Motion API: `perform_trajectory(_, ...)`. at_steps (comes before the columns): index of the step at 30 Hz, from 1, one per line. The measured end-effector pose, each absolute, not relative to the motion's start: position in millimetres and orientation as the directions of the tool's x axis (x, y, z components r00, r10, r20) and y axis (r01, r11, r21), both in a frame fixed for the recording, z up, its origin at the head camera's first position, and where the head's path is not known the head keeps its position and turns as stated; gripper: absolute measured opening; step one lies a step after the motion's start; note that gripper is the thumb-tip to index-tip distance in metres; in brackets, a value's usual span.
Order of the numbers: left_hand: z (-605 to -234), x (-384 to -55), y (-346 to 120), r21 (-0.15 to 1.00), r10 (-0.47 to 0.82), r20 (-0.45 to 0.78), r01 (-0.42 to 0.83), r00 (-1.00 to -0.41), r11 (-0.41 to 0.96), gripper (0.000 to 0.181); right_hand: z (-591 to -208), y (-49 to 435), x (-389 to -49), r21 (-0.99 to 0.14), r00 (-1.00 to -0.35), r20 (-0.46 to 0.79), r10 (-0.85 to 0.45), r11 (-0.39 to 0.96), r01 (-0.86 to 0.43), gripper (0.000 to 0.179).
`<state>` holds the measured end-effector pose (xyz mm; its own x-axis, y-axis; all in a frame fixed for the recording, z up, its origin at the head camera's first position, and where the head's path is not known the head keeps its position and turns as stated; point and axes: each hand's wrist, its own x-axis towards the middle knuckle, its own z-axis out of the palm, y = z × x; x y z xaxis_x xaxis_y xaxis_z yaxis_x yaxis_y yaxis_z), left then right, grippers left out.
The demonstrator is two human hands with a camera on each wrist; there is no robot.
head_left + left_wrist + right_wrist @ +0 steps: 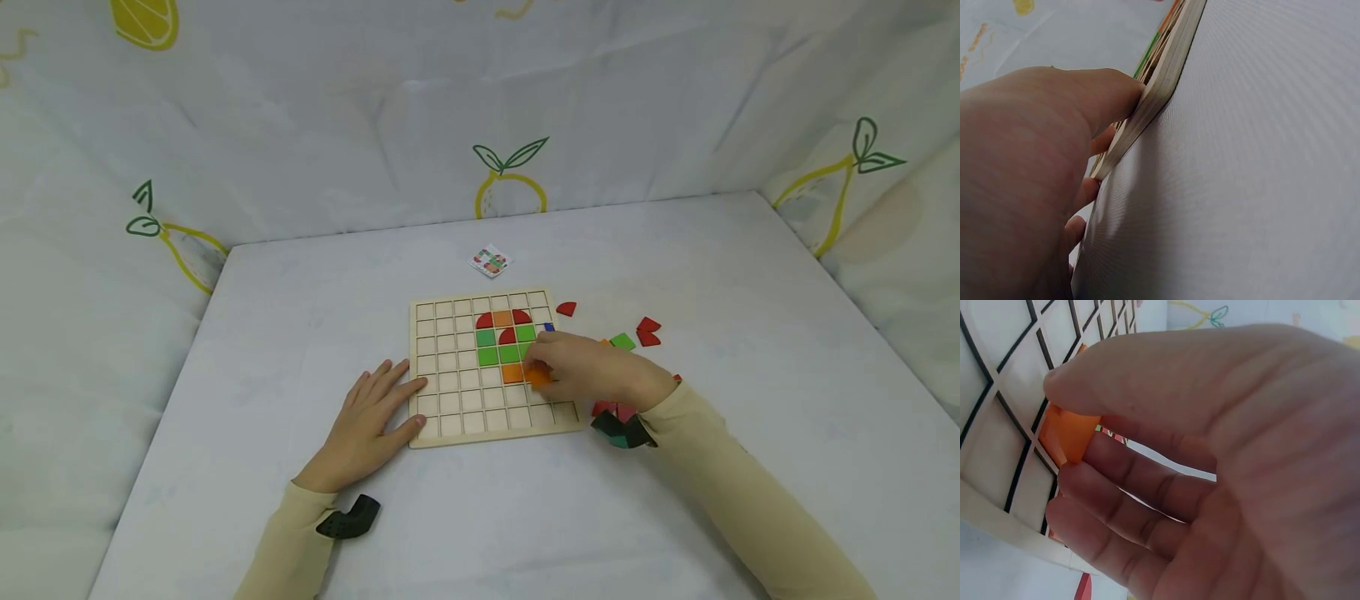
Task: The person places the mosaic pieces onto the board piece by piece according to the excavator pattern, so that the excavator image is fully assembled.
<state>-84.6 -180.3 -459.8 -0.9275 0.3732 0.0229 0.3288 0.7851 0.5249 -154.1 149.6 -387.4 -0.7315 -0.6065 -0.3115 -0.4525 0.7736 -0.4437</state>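
A wooden grid board (447, 383) lies on the table. My left hand (363, 429) rests at its left edge, fingers spread, thumb and fingertips touching the rim. Over the board's right part, my right hand (592, 367) pinches an orange square tile (1079, 431) between thumb and fingers. That tile is tilted against the grid, partly hidden by the hand in the head view. Just left of it, another orange tile (512, 373) sits in a cell. Green tiles (488, 357), red quarter-circle tiles (484, 320) and an orange tile (502, 318) fill cells farther up.
Behind the board lies a small pattern card (491, 261). Loose red pieces (566, 308), more red pieces (648, 332) and a green tile (622, 342) are scattered right of the board. Some lie under the right forearm. A blue piece (549, 327) shows beside the right hand.
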Motion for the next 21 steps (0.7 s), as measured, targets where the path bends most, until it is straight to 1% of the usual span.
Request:
perform_trajectory(4, -459.7, -84.6, -180.7, 0.523, 0.376, 0.022, 0.331, -0.926, 0.785, 0.053, -387.6, 146.9, -150.9, -0.439, -0.716, -0.343, -0.608, 0.777, -0.451, 0.028)
perform_trajectory(9, -459.0, -84.6, -180.6, 0.525, 0.379, 0.019, 0.332, -0.925, 0.784, 0.053, -388.9, 143.0, -148.0, -0.422, -0.716, -0.391, -0.578, 0.804, -0.418, 0.025)
perform_trajectory(21, -457.9, -84.1, -180.0, 0.526, 0.377, 0.019, 0.33, -0.926, 0.783, 0.053, -391.5, 139.4, -144.7, -0.406, -0.722, -0.376, -0.581, 0.803, -0.436, 0.027)
